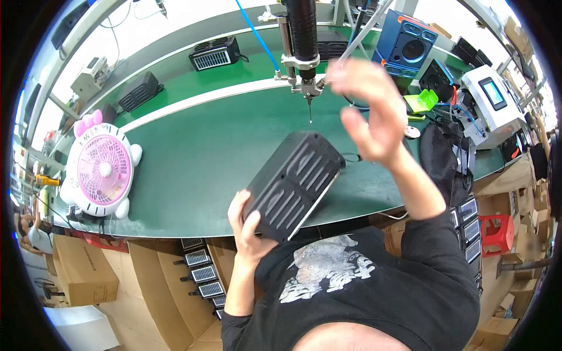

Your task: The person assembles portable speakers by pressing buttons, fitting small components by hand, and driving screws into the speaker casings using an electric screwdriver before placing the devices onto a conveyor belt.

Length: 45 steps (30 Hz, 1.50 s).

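My left hand [249,231] grips the lower left end of a black portable speaker [300,181] with slotted grilles, tilted above the front of the green bench. A thin dark cord loop shows beside its upper right end. My right hand [374,108] is raised to the right of the speaker, slightly blurred, with the thumb apart from the fingers and nothing visible in it. Between and behind the hands hangs a vertical electric screwdriver [303,44], its thin bit [311,111] pointing down over the bench, apart from the speaker.
A pink and white fan [104,167] stands at the left. Black speakers [214,54] with solar panels sit along the back. At right are a blue speaker [407,44], a green tray [422,100] and a white machine [493,105]. Below, a cardboard box [170,286] holds several panelled units.
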Tool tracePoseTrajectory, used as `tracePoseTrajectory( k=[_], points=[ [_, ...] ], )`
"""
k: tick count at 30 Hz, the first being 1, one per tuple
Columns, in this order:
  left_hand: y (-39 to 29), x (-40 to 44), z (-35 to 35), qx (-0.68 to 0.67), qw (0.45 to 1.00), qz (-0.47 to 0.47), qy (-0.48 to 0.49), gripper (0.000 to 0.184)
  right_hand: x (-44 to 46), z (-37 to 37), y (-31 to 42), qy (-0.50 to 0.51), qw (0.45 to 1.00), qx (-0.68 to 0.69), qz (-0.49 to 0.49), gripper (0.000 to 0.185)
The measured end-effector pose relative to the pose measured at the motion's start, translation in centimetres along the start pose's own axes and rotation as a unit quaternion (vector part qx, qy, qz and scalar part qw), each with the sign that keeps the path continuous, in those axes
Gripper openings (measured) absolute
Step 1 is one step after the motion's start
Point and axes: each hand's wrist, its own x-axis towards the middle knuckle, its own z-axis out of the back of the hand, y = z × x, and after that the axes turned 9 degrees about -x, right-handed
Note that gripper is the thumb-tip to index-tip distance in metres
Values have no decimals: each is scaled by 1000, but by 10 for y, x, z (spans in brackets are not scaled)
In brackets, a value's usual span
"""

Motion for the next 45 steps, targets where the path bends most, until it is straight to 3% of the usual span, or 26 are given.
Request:
tracePoseTrajectory(
  k=[2,5,6,8,10,18,19,20,22,24,26,29,32,34,45],
  points=[
    [-8,-6,8,-15,1000,-19,-16,83,-38,7,23,88,984,75,-139,28],
    [-7,-20,13,-21,997,-72,-26,74,-67,-1,36,167,914,195,-313,49],
    [-9,-27,18,-43,999,-19,-17,71,-76,-6,39,175,884,250,-354,56],
    [-11,-32,17,-87,995,11,-36,75,-87,-9,48,169,731,459,-476,75],
    [-13,-26,15,-75,997,11,-29,73,-86,-6,45,196,715,468,-482,80],
    [-7,-39,0,-33,998,-13,-45,70,-91,-6,44,182,791,430,-395,80],
    [-8,-36,-2,-19,998,-15,-59,77,-84,-5,45,205,815,398,-368,79],
    [-8,-33,-4,-5,997,-19,-72,98,-78,-4,46,226,838,364,-339,79],
    [-8,-23,-13,24,995,-39,-89,106,-65,-6,48,207,863,353,-297,80],
    [-11,-13,-18,-70,989,-67,-108,114,-51,-5,48,191,901,323,-219,83],
    [-7,-21,-10,-149,988,-15,-28,128,-24,3,55,225,927,250,-167,88],
    [-9,2,-5,-214,976,32,-36,128,9,6,71,309,931,164,-102,94],
    [-10,32,-3,-249,964,91,-7,130,6,-7,73,338,924,152,-92,95],
    [-14,45,-7,-343,928,137,34,131,4,-13,73,344,921,156,-90,95],
    [-4,36,-13,-342,930,136,17,135,-10,-15,76,308,933,120,-145,93]
  ],
)
